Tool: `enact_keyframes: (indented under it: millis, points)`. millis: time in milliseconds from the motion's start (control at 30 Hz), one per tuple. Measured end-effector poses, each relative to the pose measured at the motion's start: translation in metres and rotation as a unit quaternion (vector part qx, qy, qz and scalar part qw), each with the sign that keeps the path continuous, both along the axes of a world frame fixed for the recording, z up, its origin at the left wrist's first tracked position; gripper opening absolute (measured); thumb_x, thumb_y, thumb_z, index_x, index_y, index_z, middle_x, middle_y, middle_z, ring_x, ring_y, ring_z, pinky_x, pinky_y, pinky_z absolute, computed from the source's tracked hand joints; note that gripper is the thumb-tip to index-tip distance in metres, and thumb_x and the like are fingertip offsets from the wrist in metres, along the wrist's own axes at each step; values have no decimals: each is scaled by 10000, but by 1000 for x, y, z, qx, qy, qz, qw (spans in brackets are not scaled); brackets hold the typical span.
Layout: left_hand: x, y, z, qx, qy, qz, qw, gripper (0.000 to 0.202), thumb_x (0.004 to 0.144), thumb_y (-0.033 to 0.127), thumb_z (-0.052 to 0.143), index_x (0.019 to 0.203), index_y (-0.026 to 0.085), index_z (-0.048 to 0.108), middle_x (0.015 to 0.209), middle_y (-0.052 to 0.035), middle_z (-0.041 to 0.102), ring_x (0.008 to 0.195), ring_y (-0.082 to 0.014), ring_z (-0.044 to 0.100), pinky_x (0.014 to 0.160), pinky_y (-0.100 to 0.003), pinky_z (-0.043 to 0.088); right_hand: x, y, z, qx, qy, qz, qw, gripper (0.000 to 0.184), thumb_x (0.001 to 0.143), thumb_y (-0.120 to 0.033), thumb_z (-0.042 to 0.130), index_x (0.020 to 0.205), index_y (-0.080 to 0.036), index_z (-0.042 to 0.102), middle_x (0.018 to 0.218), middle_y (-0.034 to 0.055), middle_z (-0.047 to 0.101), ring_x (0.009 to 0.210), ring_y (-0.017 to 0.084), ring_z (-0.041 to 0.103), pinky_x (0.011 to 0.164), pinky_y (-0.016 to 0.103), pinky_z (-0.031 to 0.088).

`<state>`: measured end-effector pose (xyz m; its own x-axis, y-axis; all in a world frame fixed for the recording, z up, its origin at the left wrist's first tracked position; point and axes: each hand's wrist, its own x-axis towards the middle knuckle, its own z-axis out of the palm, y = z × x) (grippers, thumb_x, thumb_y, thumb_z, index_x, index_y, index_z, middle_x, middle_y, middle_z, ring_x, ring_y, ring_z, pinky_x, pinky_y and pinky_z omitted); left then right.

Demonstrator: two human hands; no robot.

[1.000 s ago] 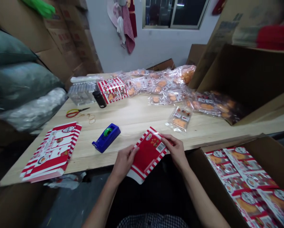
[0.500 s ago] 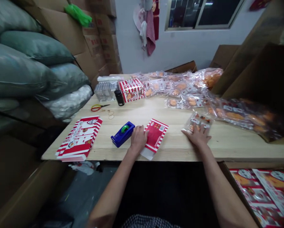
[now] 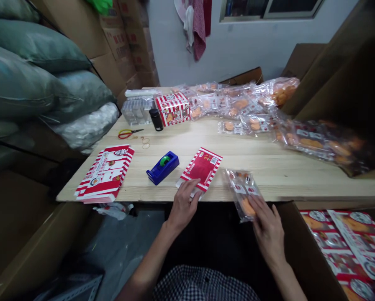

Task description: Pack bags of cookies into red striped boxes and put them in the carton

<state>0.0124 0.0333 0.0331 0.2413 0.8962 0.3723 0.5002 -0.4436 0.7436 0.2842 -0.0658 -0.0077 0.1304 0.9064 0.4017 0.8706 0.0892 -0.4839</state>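
Observation:
A flat red-and-white striped carton [image 3: 203, 167] lies on the wooden table near its front edge. Over its near end, my left hand [image 3: 183, 207] rests with the fingers on the card and the thumb apart from them. To the right, my right hand [image 3: 267, 223] grips the lower end of a clear plastic packet [image 3: 240, 188] with orange pieces and small sachets inside. That packet slants across the table's front edge, its lower end out past the wood. The fingers under it are hidden. Beside the carton, on the left, stands a blue tape dispenser [image 3: 163, 168] with green tape.
At the left lies a stack of flat striped cartons [image 3: 104, 173], with scissors [image 3: 127, 133] behind. A dark bottle [image 3: 156, 120] stands by an assembled striped box [image 3: 173, 109]. Several clear packets [image 3: 237, 106] cover the back right. An open cardboard box [image 3: 303, 246] holds printed cartons below the table.
My right hand has drawn the packet toward me and left, over the table's edge. My left hand has moved from the carton's left side to its near end. The view has tipped down.

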Motion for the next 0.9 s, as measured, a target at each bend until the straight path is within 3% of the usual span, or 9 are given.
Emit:
enact_keyframes:
  millis: [67,167,267,367,433,500,633,767,900]
  points:
    - [4,-11,5,-33,-42,4,999,469,922,240,611,1381,246,517,1372,-90,587,1301,-228,516,1121,-418,402,2,-10,31,13,120,-34,992,390,943,-327,498,1311,-244,597,1299,86,671,1213,310,612,1100,560,380]
    - [7,-25,13,-109,-147,-1,983,814,785,299,783,1488,289,372,1547,-90,406,1429,-263,377,1180,-433,326,2,-26,78,-65,315,-92,942,374,871,-435,642,1184,-234,681,1006,79,769,909,296,719,840,436,578]
    - [2,-33,18,-255,-273,-82,924,1021,662,295,879,1516,290,319,1501,-112,474,1358,-301,475,1117,-433,405,-6,-30,98,-179,449,-47,874,414,806,-458,734,1146,-224,703,957,77,774,932,312,724,813,410,595]
    - [-14,-41,14,-415,-316,-172,836,714,671,302,871,1321,191,596,1180,-126,712,1065,-290,679,921,-371,537,-17,-14,92,-270,490,40,828,498,821,-479,725,1246,-229,652,1122,85,747,1086,310,687,953,444,549]
    - [-30,-50,7,-457,-319,-147,817,476,716,330,840,1135,143,714,1022,-124,758,903,-250,716,807,-316,557,-20,11,87,-317,473,132,811,615,838,-514,697,1379,-263,549,1274,94,687,1173,304,648,1022,478,503]
    - [-48,-60,1,-456,-342,-63,819,392,738,347,822,1058,135,739,962,-119,768,796,-215,718,709,-274,551,-18,47,89,-335,413,253,808,825,806,-541,721,1513,-317,359,1471,91,535,1323,312,532,1101,510,422]
    - [-82,-77,-3,-444,-452,74,770,424,698,330,850,1053,146,708,920,-112,770,749,-225,725,647,-285,559,-20,137,101,-280,130,366,878,1114,704,-526,810,1571,-378,128,1672,21,90,1527,322,56,1219,547,106]
    - [-103,-87,-3,-456,-506,114,723,472,661,291,870,1062,125,683,868,-118,763,659,-216,714,557,-279,560,-57,216,90,-330,-188,387,840,1355,528,-358,913,1580,-340,61,1664,79,-47,1490,412,-129,1133,699,-53]
    - [-115,-96,-11,-456,-530,171,694,517,648,224,871,1109,136,653,931,-115,764,697,-244,736,560,-298,578,-95,253,61,-272,-348,403,801,1459,371,-189,916,1578,-339,110,1660,149,55,1479,498,-65,1073,745,-133]
